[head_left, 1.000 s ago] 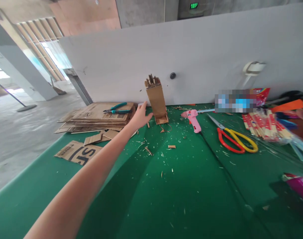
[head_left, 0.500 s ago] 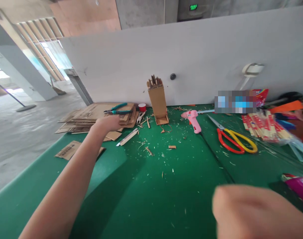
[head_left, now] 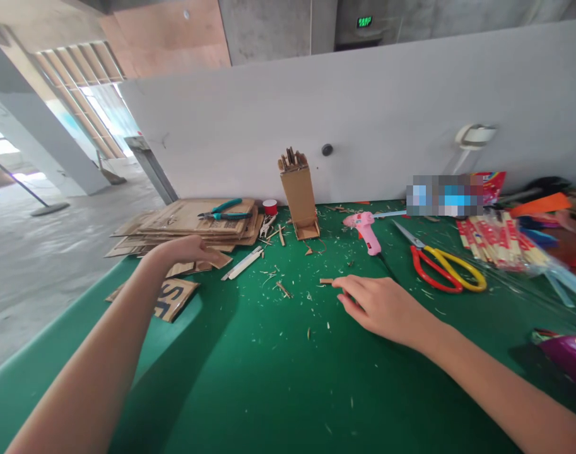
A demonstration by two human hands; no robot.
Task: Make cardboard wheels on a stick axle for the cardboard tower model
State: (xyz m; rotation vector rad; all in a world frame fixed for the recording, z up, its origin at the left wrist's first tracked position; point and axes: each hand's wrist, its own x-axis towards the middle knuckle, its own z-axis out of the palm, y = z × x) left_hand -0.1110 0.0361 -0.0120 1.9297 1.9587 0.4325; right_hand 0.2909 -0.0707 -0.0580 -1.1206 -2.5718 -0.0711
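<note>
My left hand (head_left: 181, 250) reaches to the left side of the green table (head_left: 278, 378), its fingers curled down on a flat cardboard piece (head_left: 217, 258) in front of the cardboard stack (head_left: 183, 222). My right hand (head_left: 377, 304) lies low over the table's middle, fingers stretched out and apart. Its index fingertip is right beside a small cardboard scrap (head_left: 326, 281). A tall cardboard holder (head_left: 299, 197) filled with sticks stands upright at the back wall, apart from both hands.
Teal pliers (head_left: 224, 211) lie on the stack, with a printed cardboard sheet (head_left: 171, 299) near the left edge. A pink glue gun (head_left: 366, 229), red-and-yellow scissors (head_left: 446, 266) and packets of sticks (head_left: 503, 241) lie to the right. Chips litter the cloth.
My left hand drew back from the cardboard holder to the cardboard piece by the stack. My right hand came into view and moved forward to the small scrap.
</note>
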